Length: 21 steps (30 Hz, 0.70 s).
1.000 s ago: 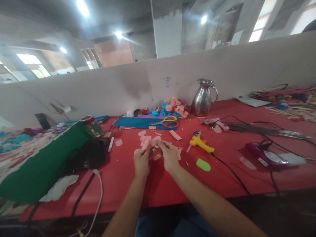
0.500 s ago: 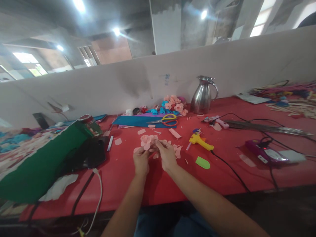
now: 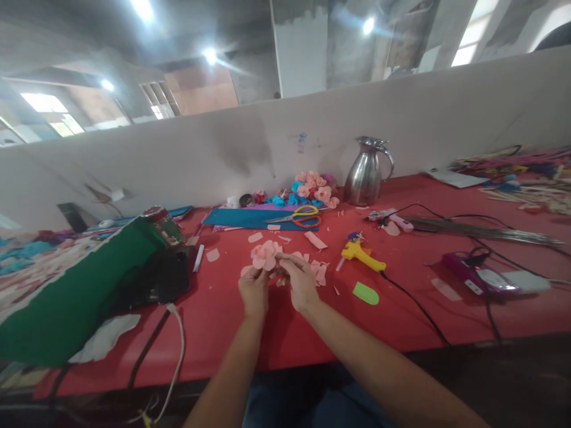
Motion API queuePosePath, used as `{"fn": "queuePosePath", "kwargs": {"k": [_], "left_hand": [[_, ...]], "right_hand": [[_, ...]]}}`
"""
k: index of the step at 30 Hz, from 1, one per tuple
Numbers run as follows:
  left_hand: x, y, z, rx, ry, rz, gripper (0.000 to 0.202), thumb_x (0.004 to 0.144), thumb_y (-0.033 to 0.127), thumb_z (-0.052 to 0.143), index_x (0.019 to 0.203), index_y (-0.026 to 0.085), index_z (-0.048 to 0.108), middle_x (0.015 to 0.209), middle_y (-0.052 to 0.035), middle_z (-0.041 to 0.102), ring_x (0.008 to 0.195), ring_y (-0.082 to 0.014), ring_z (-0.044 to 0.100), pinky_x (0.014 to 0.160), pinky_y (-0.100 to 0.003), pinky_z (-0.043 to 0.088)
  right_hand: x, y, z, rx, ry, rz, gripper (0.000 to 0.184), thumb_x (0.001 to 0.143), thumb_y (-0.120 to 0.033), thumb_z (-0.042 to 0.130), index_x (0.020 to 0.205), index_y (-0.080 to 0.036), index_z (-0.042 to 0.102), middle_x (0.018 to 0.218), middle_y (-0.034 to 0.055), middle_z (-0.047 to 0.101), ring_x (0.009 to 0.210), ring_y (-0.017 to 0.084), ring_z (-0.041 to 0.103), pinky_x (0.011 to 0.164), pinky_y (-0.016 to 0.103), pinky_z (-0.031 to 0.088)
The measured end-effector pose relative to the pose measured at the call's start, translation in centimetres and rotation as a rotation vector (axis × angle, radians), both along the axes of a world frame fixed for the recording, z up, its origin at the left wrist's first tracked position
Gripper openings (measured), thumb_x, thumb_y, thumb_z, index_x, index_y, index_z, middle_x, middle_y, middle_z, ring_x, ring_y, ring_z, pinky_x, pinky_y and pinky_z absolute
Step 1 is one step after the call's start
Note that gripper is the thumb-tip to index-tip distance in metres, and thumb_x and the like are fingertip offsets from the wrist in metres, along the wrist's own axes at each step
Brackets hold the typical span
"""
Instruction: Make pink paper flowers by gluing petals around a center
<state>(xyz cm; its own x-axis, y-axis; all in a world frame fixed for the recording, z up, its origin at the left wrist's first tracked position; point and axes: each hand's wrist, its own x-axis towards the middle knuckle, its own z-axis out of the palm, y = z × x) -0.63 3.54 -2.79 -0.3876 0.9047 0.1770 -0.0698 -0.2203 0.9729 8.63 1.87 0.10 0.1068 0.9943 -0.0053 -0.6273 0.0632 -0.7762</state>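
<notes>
Shaping seems in hand, calling next for gentleness, as we hold a layered pale-pink papery flower [image 3: 264,254] above pinched fingers of our left hand [image 3: 253,292], our right hand [image 3: 302,282] narrowed beside it (grip unclear).

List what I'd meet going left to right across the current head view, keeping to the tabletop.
Green panel → white stick → left hand, holding a pink flower → right hand → yellow glue gun → purple device.

Glue gun [image 3: 363,257] right of flower [image 3: 264,255]
</notes>
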Motion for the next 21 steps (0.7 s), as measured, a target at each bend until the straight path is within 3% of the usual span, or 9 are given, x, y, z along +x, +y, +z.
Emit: {"fn": "queuePosePath", "kwargs": {"k": [14,18,21], "left_hand": [[0.3,-0.8,1.2,0.026,0.058,-0.019,0.011,0.06,0.024,0.068,0.055,0.014,0.065,0.05,0.0029,0.056,0.051,-0.0102,0.049,0.049,-0.02,0.039],[0.3,-0.9,1.3,0.027,0.057,-0.044,0.015,0.061,0.028,0.069,0.055,0.014,0.065,0.049,0.0025,0.055,0.05,-0.0102,0.049,0.048,-0.02,0.04],[0.1,-0.7,1.0,0.019,0.065,-0.057,0.017,0.062,0.03,0.069,0.057,0.014,0.066,0.05,0.0019,0.056,0.049,-0.0101,0.049,0.047,-0.02,0.04]], "right_hand": [[-0.1,0.2,-0.9,0.037,-0.128,0.025,0.029,0.063,-0.02,0.054,0.086,-0.016,0.071,0.048,-0.0027,0.059,0.04,0.008,0.047,0.039,0.018,0.031],[-0.1,0.4,-1.1,0.02,-0.153,0.016,0.03,0.063,-0.02,0.054,0.089,-0.016,0.07,0.054,-0.0018,0.061,0.041,0.009,0.049,0.039,0.018,0.034],[-0.1,0.4,-1.3,0.074,-0.224,-0.016,0.03,0.064,-0.019,0.055,0.09,-0.019,0.07,0.07,-0.0002,0.064,0.046,0.009,0.05,0.043,0.02,0.04]]}}
